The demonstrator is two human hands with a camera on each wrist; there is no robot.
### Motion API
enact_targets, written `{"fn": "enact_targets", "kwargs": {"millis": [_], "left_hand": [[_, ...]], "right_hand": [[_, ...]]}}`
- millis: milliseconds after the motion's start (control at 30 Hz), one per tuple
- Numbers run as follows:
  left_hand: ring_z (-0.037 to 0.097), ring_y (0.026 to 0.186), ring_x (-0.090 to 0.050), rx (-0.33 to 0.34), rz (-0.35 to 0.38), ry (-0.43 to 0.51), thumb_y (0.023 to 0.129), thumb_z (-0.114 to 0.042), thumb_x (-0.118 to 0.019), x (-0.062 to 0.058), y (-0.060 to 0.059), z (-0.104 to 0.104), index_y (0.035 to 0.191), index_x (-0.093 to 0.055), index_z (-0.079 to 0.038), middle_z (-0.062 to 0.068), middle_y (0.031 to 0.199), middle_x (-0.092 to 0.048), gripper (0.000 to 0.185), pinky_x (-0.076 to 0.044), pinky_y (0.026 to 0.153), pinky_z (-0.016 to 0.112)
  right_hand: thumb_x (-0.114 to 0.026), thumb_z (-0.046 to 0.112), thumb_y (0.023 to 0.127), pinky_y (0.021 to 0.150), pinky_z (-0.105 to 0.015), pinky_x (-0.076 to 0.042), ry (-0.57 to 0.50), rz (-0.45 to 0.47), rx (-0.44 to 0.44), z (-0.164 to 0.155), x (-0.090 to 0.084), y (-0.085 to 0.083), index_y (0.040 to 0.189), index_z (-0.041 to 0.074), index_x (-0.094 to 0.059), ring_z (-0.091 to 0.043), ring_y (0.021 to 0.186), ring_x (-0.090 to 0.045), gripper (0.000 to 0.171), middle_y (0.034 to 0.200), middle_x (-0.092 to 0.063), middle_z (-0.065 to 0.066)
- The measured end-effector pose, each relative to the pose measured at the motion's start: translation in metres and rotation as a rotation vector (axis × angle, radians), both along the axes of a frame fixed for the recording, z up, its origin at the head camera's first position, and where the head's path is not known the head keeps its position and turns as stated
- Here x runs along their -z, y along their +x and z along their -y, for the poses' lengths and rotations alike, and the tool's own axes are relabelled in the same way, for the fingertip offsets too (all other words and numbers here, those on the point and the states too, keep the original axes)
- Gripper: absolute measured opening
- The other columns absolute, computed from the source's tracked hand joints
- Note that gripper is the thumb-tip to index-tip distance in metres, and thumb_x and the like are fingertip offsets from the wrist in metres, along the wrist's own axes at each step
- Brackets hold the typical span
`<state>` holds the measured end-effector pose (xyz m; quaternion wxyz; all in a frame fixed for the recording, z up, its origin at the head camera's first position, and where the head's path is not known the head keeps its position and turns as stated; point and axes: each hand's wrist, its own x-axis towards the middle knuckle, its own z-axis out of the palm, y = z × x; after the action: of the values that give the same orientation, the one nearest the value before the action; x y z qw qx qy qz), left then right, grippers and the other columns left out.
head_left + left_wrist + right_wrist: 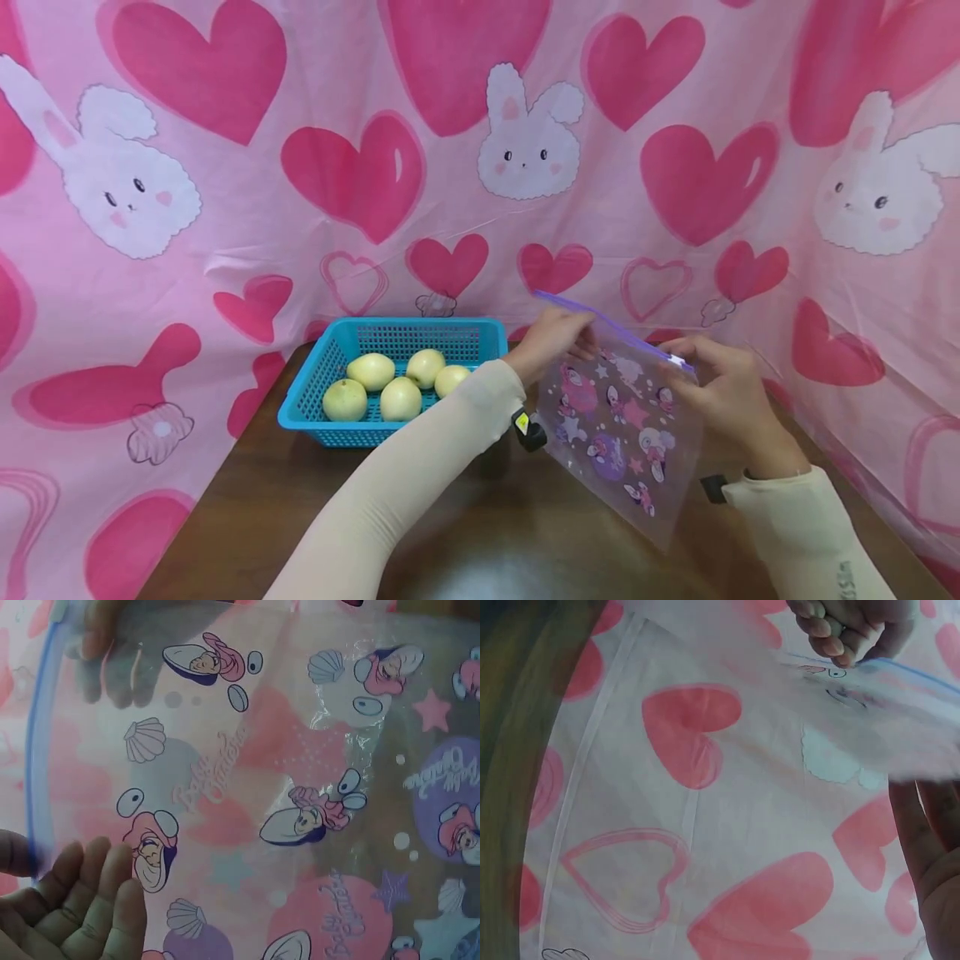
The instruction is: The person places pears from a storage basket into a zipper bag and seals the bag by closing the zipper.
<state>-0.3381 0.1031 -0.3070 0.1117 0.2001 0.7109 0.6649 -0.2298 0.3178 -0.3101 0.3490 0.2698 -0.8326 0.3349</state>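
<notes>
Hands (551, 340) (722, 385) pinch glossy clear printed zip bag (618, 425) near mesh basket (390, 340).

A clear plastic zip bag (300, 787) with cartoon prints bears pale cursive lettering, too faint to read reliably.

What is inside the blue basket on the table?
The blue basket holds five pale yellow-green fruits, all lying loose on its floor. The left forearm's sleeve crosses its right corner, so anything tucked there stays hidden.
</notes>
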Motion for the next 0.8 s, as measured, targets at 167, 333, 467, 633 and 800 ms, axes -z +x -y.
{"fn": "enact_targets", "kwargs": {"millis": [167,333,467,633,800], "left_hand": [[0.024,0.066,-0.068,-0.012,-0.085,0.037,0.096,-0.013,-0.056,-0.004,-0.002,0.000,0.075,-0.066,0.001,0.012,0.071,-0.068,0.027,-0.057,0.064,0.035],[0.022,0.065,-0.068,0.012,-0.204,-0.008,0.095,-0.011,-0.056,-0.020,-0.002,0.001,0.068,-0.063,0.000,0.010,0.069,-0.068,0.030,-0.057,0.065,0.037],[0.019,0.065,-0.067,0.021,-0.280,-0.082,0.094,-0.016,-0.058,-0.034,0.002,-0.001,0.063,-0.061,-0.001,0.007,0.067,-0.067,0.035,-0.057,0.063,0.032],[0.017,0.068,-0.066,0.043,-0.292,-0.128,0.095,-0.020,-0.060,-0.044,0.006,-0.002,0.068,-0.065,-0.004,0.005,0.071,-0.067,0.032,-0.055,0.063,0.024],[0.016,0.068,-0.066,0.086,-0.319,-0.145,0.096,-0.018,-0.059,-0.048,0.007,-0.002,0.071,-0.067,-0.005,0.005,0.071,-0.067,0.030,-0.055,0.065,0.023]], "right_hand": [[-0.078,-0.005,0.075,0.083,-0.017,-0.049,-0.059,0.076,-0.179,0.000,-0.005,-0.001,0.105,0.003,-0.067,-0.010,0.092,-0.066,0.032,0.103,-0.070,-0.010],[-0.063,0.004,0.091,0.082,-0.017,-0.049,-0.122,0.149,-0.207,0.007,-0.028,-0.005,0.116,-0.004,-0.062,-0.016,0.091,-0.068,0.026,0.102,-0.069,-0.013],[-0.065,0.016,0.095,0.077,-0.015,-0.050,-0.041,0.262,0.044,0.021,-0.053,-0.009,0.118,0.008,-0.064,-0.013,0.087,-0.068,0.025,0.100,-0.070,-0.006],[-0.065,0.047,0.090,0.081,-0.042,-0.054,0.100,0.417,0.175,0.034,-0.073,-0.018,0.116,0.014,-0.064,-0.023,0.093,-0.068,0.042,0.105,-0.070,-0.006],[-0.067,0.042,0.091,0.081,-0.052,-0.052,0.202,0.446,0.196,0.040,-0.081,-0.027,0.112,0.009,-0.063,-0.030,0.097,-0.067,0.040,0.102,-0.070,-0.011]]}}
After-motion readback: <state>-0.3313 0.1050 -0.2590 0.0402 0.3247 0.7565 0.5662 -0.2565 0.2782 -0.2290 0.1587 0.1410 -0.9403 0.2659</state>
